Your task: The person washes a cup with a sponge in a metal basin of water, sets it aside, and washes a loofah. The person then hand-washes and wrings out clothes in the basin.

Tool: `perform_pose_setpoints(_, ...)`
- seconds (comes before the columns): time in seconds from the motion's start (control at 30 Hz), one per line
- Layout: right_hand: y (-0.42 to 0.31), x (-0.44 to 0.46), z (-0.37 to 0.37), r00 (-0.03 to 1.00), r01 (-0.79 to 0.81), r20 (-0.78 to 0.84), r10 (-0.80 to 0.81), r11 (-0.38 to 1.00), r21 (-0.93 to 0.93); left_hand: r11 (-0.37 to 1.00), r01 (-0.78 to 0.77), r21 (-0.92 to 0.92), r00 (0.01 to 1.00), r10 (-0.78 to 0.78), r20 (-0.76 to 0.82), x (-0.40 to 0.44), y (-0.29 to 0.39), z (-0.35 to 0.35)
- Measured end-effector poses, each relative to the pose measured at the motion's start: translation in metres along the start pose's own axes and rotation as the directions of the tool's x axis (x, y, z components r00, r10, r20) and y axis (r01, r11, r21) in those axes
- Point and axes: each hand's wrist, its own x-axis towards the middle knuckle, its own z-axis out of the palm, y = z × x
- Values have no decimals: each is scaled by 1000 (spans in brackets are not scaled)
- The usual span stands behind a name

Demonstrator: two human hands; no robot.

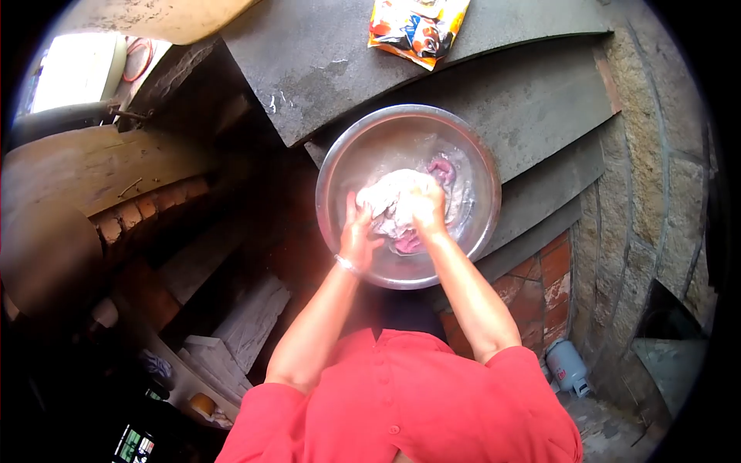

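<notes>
A round metal basin [328, 181] rests at the edge of grey stone slabs, with liquid inside. In it lies a pale, whitish and pink soft mass [395, 199], too bright to make out clearly; a pink piece [441, 171] shows at its upper right. My left hand [360, 235], with a bracelet [346, 265] at the wrist, touches the mass's left side with its fingers apart. On the right side my right hand [428, 210] is closed on the mass, its fingers partly lost in glare.
An orange and white packet [419, 32] lies on the grey slab [309, 77] beyond the basin. Stone steps and a block wall [644, 154] are on the right, with a grey gas cylinder [567, 366] at lower right. Wooden boards [255, 320] stand at lower left.
</notes>
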Motion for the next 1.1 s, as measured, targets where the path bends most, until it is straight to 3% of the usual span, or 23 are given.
perform_pose_setpoints(0.03, -20, -26, 12, 996, 4, 92, -15, 993, 120, 997, -57, -53, 998, 59, 39, 13, -11, -3)
perform_pose_setpoints(0.07, -37, -50, 16, 975, 143, 160, -153, 987, 69, 989, -108, -104, 990, 117, 75, 25, -20, -7)
perform_pose_setpoints(0.1, -54, -74, 20, 932, 286, 224, -286, 958, 37, 914, 111, -391, 942, 28, 334, 36, -18, -16)
perform_pose_setpoints(0.13, -57, -79, 21, 897, 386, 262, -357, 920, -67, 885, 215, -413, 870, 19, 493, 39, -9, -19)
perform_pose_setpoints(0.17, -60, -84, 23, 855, 483, 298, -424, 860, -163, 671, 524, -524, 653, 78, 754, 51, -12, -17)
perform_pose_setpoints(0.23, -51, -69, 26, 919, 386, 223, -326, 862, -329, 724, 412, -553, 785, 25, 619, 38, -13, 1)
perform_pose_setpoints(0.27, -40, -44, 26, 955, 295, 154, -253, 864, -409, 948, 13, -317, 991, 29, 127, 17, -17, 7)
perform_pose_setpoints(0.3, -30, -18, 21, 966, 260, 109, -236, 881, -396, 952, 130, -279, 991, -113, 74, 17, -23, 2)
perform_pose_setpoints(0.4, 19, 30, 1, 973, 214, 55, -224, 789, -576, 987, -76, -140, 988, 93, 119, 2, -17, 2)
perform_pose_setpoints(0.47, 50, 46, -14, 969, 178, -13, -247, 734, -655, 1000, -12, -23, 998, 13, 68, -14, -2, 0)
perform_pose_setpoints(0.5, 41, 50, -16, 970, 135, -68, -232, 752, -645, 997, 2, 73, 994, -10, 107, -17, 7, -9)
perform_pose_setpoints(0.53, 32, 53, -19, 968, 93, -123, -218, 769, -632, 995, -13, 98, 999, 9, 42, -20, 10, -10)
perform_pose_setpoints(0.6, 12, 41, -14, 940, -27, -319, -119, 908, -418, 986, -31, 167, 999, 35, -26, -28, 13, -9)
perform_pose_setpoints(0.67, 32, 32, 0, 903, 196, -231, -362, 826, -529, 966, -39, 255, 998, 49, -33, -35, 17, -6)
perform_pose_setpoints(0.7, 34, 22, 5, 860, 421, 12, -511, 694, -584, 957, -58, 284, 998, 60, 2, -36, 17, -7)
perform_pose_setpoints(0.73, 31, 17, -2, 787, 591, 276, -551, 549, -590, 946, -74, 314, 997, 67, 33, -37, 18, -8)
perform_pose_setpoints(0.8, 31, 30, -24, 918, 376, 198, -343, 602, -705, 928, -85, 363, 993, 109, -46, -40, 9, -14)
perform_pose_setpoints(0.83, 15, 35, -30, 997, 33, -25, -67, 740, -672, 897, -135, 421, 982, 179, -65, -34, -4, -25)
perform_pose_setpoints(0.87, 12, 34, -28, 965, 135, -131, -229, 853, -505, 859, -181, 478, 965, 248, -80, -28, -17, -35)
perform_pose_setpoints(0.93, -27, 19, -25, 983, 119, -74, -170, 883, -454, 809, -185, 558, 963, 261, -59, -29, -21, -35)
perform_pose_setpoints(1.0, -48, -15, -15, 974, 227, 49, -223, 918, -325, 958, 77, 275, 996, -61, -65, -50, -7, -11)
perform_pose_setpoints(1.07, -88, -59, -12, 909, 417, 163, -385, 858, -300, 973, 228, 44, 972, -230, 56, -51, 0, -2)
perform_pose_setpoints(1.1, -108, -81, -10, 861, 506, 217, -460, 818, -275, 969, 235, -74, 961, -220, 167, -45, -4, -4)
